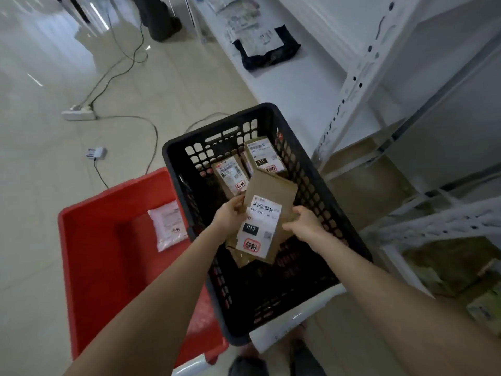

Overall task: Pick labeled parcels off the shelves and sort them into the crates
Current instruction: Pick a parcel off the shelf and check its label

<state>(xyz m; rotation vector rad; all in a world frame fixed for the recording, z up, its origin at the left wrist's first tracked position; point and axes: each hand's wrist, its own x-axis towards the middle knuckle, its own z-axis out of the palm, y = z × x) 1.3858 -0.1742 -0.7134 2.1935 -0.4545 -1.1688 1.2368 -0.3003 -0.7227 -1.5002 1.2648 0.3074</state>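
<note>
Just above the black crate [217, 127], both hands hold one flat brown parcel [273, 189] with its white label [259, 226] facing up. The label carries a barcode, a dark box reading 010 and a red stamp. The left hand [230, 214] grips the parcel's left edge, fingers curled around it. The right hand [306, 223] takes the right edge, and its fingers are also curled onto the cardboard. The parcel is tilted, its far end higher, and it hangs inside the crate's opening, over the middle. Something brown shows under its near end, but whether that is a second parcel cannot be told.

Two more brown parcels lie at the far end of the black crate: one [230, 175] to the left and one [264, 156] just beyond it to the right, each with a white label showing.

To the left, touching the black crate's side, stands a red crate [108, 253]. It holds a white pouch [168, 226] lying against its right wall.

On the right rises white metal shelving [360, 85]. A dark bag [267, 48] with a pale label lies on its far shelf, with paler packets beyond it. Brown boxes [461, 267] sit on the low shelves at the near right.

On the pale floor [40, 185] to the far left lie a white power strip [78, 114], a small adapter [95, 152] and loose cables. Another person's dark trouser legs [160, 17] show at the far edge.
</note>
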